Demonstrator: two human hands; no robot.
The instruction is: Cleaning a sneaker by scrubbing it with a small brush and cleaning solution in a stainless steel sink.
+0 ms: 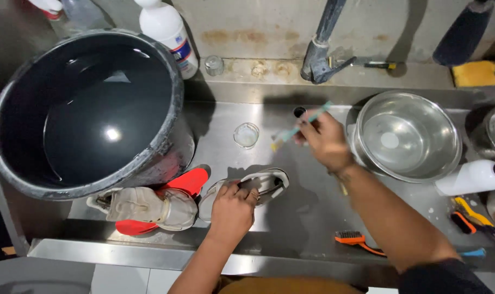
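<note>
You stand at a long, shiny steel surface [313,218]. The biggest thing on it is a big round black tub full of water [84,109], up and to the left of your left hand [232,209]. A wide, shiny round steel bowl [405,136] sits just to the right of your right hand [326,140]. A grey metal tap [319,54] stands at the wall, above your right hand.

Your left hand is closed around a white shoe [258,185] and presses it down on the surface. The shoe lies on its side right under that hand, and its open top faces up. Just to the left of that hand lies a second white shoe [149,206] on a flat red thing [190,182].

Your right hand is shut tight on a thin toothbrush with a light blue handle [302,126]. It holds the brush up over the surface, above the shoe in your left hand and not touching it. The brush looks blurry.

A white plastic bottle [168,30] stands behind the tub. Another white bottle with a black cap [473,177] lies to the right of your right arm. A small clear cup [246,135] sits just left of your right hand. A small orange brush [353,239] lies below your right arm.
</note>
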